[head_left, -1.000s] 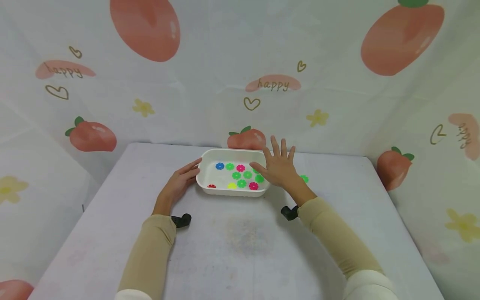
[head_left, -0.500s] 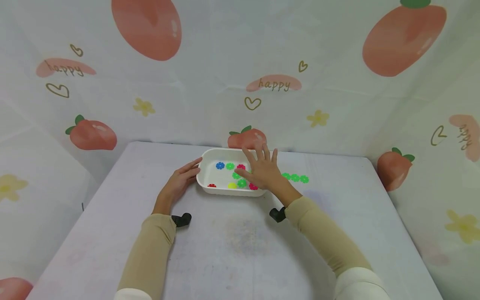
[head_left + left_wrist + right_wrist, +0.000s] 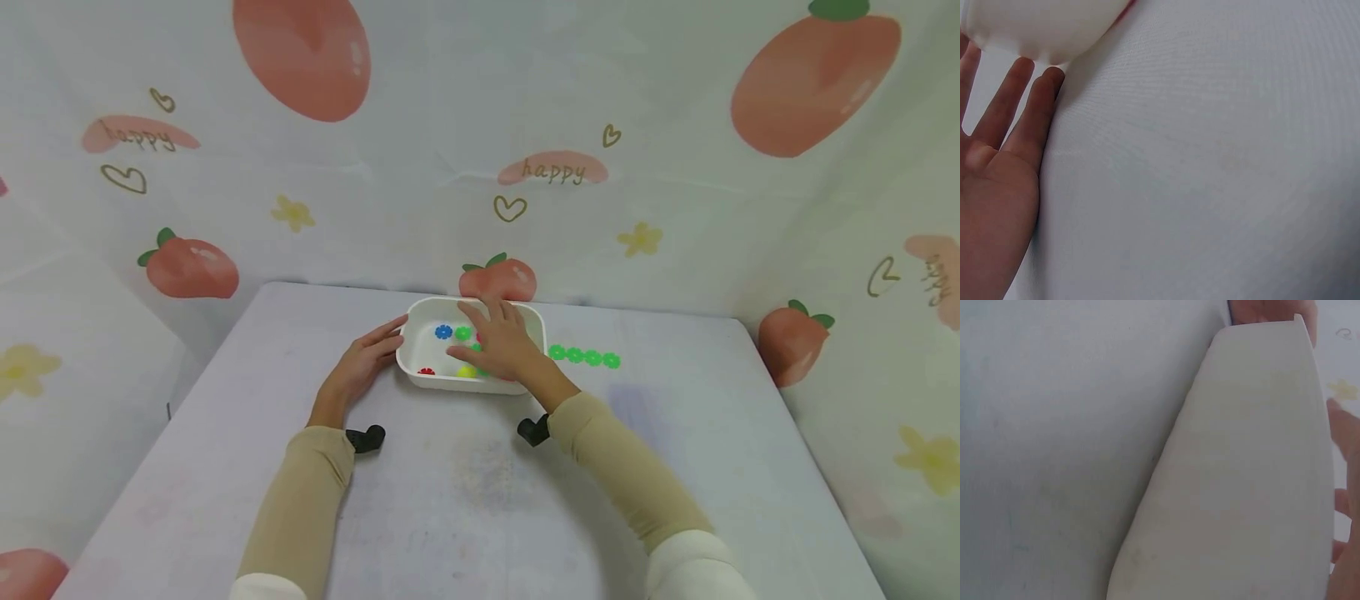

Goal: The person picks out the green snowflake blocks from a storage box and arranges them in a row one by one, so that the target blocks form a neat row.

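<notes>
The left hand (image 3: 357, 371) lays nearly straight fingers against the left end of the white tray (image 3: 465, 383) on the tabletop (image 3: 420, 517), apparently to steady it, while the right hand (image 3: 508, 343), fingers spread, hangs separately over the flower-shaped pieces (image 3: 444, 332) inside.

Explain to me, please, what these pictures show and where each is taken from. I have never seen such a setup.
No machine here: a person works bare-handed. The wide picture comes from a head camera, the close ones from the left and right wrists. On the table is a tray with coloured discs inside; four green discs lie in a row to its right. The left hand touches the tray's left end. The right hand is spread over the tray; I see nothing gripped.
</notes>
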Tool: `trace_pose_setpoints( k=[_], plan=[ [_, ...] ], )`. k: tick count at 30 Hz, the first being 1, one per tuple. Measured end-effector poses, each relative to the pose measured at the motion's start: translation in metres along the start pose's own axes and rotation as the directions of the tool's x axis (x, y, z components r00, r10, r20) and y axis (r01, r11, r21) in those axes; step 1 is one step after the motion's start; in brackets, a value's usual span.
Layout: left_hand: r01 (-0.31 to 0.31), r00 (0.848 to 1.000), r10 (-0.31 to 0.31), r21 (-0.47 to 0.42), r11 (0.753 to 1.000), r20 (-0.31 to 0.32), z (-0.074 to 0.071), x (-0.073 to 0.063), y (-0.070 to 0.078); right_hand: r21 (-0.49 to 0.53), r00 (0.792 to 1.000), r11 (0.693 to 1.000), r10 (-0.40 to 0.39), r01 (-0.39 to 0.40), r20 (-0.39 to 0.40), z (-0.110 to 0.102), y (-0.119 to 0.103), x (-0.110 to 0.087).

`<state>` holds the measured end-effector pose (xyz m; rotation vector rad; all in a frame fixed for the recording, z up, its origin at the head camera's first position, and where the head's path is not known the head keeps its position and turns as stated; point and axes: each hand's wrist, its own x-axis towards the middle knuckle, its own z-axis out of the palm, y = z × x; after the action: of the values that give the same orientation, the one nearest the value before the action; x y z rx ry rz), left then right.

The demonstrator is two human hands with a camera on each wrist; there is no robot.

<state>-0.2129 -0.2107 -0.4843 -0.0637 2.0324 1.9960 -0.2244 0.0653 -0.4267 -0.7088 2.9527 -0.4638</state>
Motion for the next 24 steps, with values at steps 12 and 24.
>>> trace_pose_setpoints(
  k=[12, 24],
  plan=[
    [0.018, 1.000, -0.018, -0.008, 1.000, 0.015, 0.000, -0.003, 0.007, 0.145, 0.999, 0.989, -0.002, -0.006, 0.050, 0.015, -0.006, 0.017],
    [0.000, 1.000, -0.001, 0.007, 1.000, 0.009, 0.001, -0.001, 0.002, 0.250, 0.988, 0.966, 0.031, -0.069, 0.151, 0.026, -0.007, 0.028]
  ],
)
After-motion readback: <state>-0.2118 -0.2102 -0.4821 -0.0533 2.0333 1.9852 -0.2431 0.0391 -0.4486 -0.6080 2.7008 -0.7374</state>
